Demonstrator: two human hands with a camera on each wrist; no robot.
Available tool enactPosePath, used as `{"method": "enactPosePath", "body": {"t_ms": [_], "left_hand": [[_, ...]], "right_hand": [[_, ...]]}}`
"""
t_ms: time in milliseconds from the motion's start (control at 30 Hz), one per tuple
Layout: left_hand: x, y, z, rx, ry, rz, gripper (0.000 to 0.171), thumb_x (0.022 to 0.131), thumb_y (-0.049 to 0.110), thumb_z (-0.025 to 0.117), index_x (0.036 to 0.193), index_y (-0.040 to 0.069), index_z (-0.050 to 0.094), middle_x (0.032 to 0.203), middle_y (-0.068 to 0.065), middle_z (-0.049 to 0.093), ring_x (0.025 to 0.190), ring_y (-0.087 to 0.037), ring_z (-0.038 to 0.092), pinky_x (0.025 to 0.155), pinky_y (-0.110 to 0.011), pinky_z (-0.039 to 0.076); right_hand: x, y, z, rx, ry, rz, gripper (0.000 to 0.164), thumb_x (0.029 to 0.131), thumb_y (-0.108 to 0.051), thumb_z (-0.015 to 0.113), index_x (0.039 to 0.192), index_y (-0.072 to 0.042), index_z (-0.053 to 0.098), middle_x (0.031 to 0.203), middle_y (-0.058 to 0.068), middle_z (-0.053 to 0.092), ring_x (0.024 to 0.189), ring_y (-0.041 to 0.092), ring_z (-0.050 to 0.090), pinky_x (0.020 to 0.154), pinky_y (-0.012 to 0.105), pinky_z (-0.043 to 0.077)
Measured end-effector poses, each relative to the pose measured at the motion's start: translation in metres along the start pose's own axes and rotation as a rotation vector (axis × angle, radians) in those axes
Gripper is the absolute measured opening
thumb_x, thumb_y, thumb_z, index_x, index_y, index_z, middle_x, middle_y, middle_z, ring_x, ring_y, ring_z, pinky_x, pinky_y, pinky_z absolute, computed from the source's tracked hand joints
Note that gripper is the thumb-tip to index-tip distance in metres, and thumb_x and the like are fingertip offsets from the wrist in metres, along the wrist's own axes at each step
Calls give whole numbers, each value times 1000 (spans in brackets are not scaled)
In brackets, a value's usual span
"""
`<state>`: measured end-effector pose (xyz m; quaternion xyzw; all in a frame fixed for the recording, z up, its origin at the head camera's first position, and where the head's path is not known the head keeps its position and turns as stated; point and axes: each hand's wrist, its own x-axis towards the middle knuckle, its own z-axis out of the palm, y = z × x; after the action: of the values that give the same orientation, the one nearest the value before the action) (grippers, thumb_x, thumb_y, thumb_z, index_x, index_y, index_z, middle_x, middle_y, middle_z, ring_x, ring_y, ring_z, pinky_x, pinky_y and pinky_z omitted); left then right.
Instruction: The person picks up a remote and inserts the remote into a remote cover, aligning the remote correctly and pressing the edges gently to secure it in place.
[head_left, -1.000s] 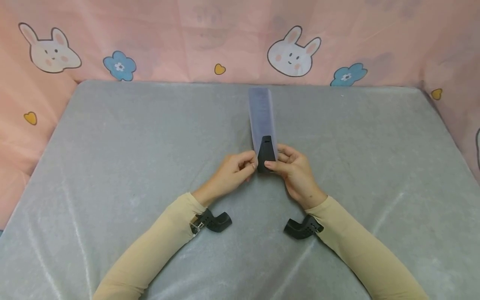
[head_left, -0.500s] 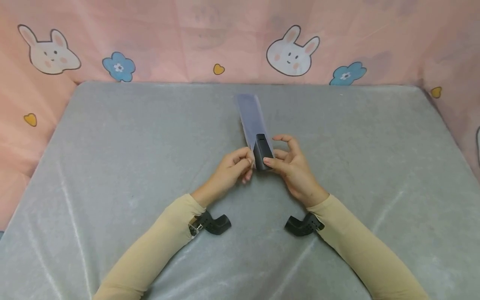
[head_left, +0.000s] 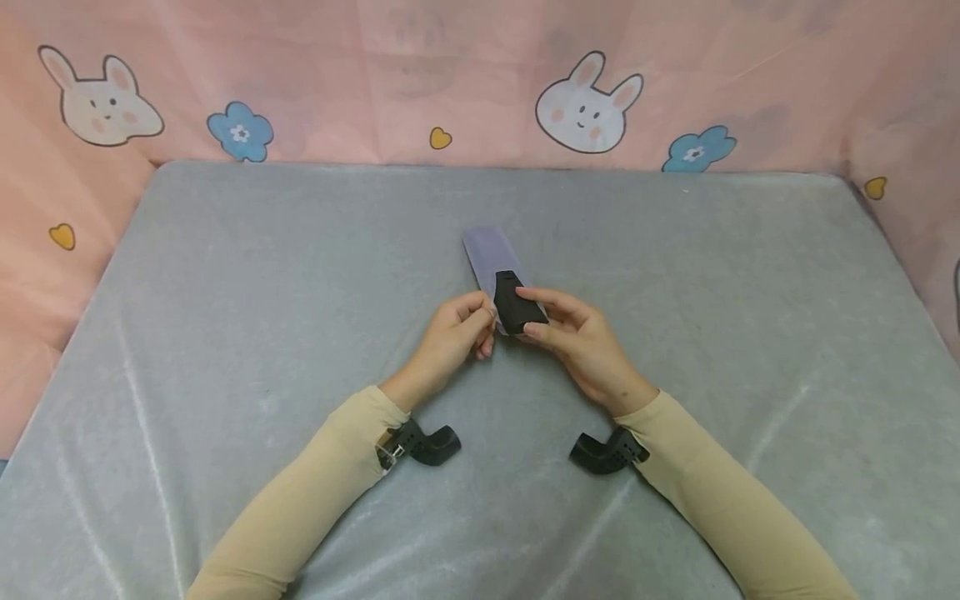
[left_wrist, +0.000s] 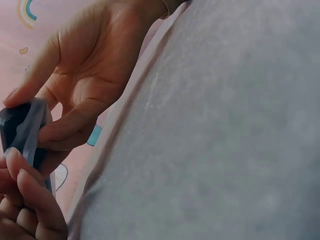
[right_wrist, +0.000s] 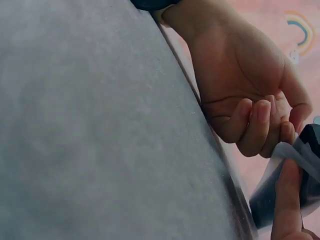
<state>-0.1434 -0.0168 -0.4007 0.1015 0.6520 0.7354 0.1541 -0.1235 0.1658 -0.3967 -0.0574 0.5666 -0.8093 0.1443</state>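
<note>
In the head view a long, translucent bluish plastic sleeve (head_left: 491, 250) points away from me over the table. Against its near end sits a small black block-like object (head_left: 513, 304) with a narrower far end; its exact kind does not show. My left hand (head_left: 453, 333) pinches the sleeve's left edge between thumb and forefinger. From the right, my right hand (head_left: 592, 346) grips the black object, thumb at its near corner and index finger on top. In the left wrist view clear film (left_wrist: 32, 130) wraps over the dark object (left_wrist: 12, 122). Part of the sleeve is hidden by my fingers.
Grey velvety cloth covers the table (head_left: 300, 250). A pink curtain (head_left: 337, 83) with rabbits and flowers hangs behind its far edge. Black wrist mounts (head_left: 435, 446) stick out from both beige sleeves.
The plastic sleeve's far end has swung left and come lower and nearer. The black object has shifted left and turned. My right index finger lifted off and now rests on the black object.
</note>
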Motion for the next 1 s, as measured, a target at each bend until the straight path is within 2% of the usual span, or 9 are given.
{"method": "enactPosePath", "body": {"t_ms": [167, 267, 400, 467, 600, 733, 867, 1000], "left_hand": [[-1, 2, 0, 10, 11, -19, 22, 90, -1, 42, 68, 2, 46, 49, -1, 43, 46, -11, 46, 45, -21, 39], [-1, 3, 1, 71, 21, -39, 25, 92, 3, 43, 68, 0, 46, 49, -2, 44, 45, -11, 47, 44, -21, 41], [-2, 6, 2, 178, 26, -97, 31, 97, 15, 48, 69, 1, 48, 52, -1, 47, 43, -11, 49, 41, -22, 43], [-3, 6, 3, 198, 22, -125, 34, 99, 21, 49, 70, 3, 48, 53, -1, 48, 43, -11, 49, 41, -22, 43], [-4, 4, 4, 132, 22, -139, 34, 100, 23, 47, 72, 3, 48, 57, -2, 48, 45, -10, 48, 41, -22, 42], [-4, 3, 7, 50, 66, -123, 31, 101, 19, 44, 76, 2, 49, 58, -1, 47, 46, -9, 46, 40, -20, 39], [-6, 3, 12, 90, 121, -112, 31, 101, 19, 44, 77, 2, 50, 58, 0, 45, 46, -9, 44, 41, -21, 37], [-8, 5, 14, 93, 135, -131, 31, 102, 19, 42, 77, 2, 49, 59, 0, 46, 45, -9, 44, 40, -21, 37]], "right_hand": [[0, -1, 1, -34, 21, 23, 51, 88, 11, 56, 137, 1, 44, 136, 21, 43, 106, 19, 59, 88, 32, 51], [0, 0, 2, -44, 34, 36, 55, 88, 12, 54, 140, 1, 39, 129, 20, 49, 106, 19, 59, 88, 31, 51], [0, 1, 3, -27, 39, 40, 58, 89, 13, 52, 143, 2, 32, 117, 13, 56, 103, 18, 60, 88, 30, 51], [0, 1, 3, -20, 37, 38, 60, 90, 13, 50, 144, 1, 28, 114, 11, 58, 102, 17, 61, 88, 30, 51], [-1, 2, 4, -20, 37, 33, 61, 91, 12, 49, 146, 1, 25, 118, 13, 57, 104, 16, 61, 89, 30, 51], [-1, 2, 4, -14, 45, 38, 63, 91, 11, 51, 147, 1, 25, 126, 18, 53, 107, 16, 60, 90, 30, 50], [-1, 2, 6, 11, 57, 44, 63, 91, 12, 52, 147, 1, 24, 119, 13, 58, 106, 15, 61, 89, 29, 50], [0, 2, 7, 46, 64, 52, 64, 90, 12, 52, 147, 1, 23, 112, 7, 62, 105, 15, 61, 88, 28, 50]]}}
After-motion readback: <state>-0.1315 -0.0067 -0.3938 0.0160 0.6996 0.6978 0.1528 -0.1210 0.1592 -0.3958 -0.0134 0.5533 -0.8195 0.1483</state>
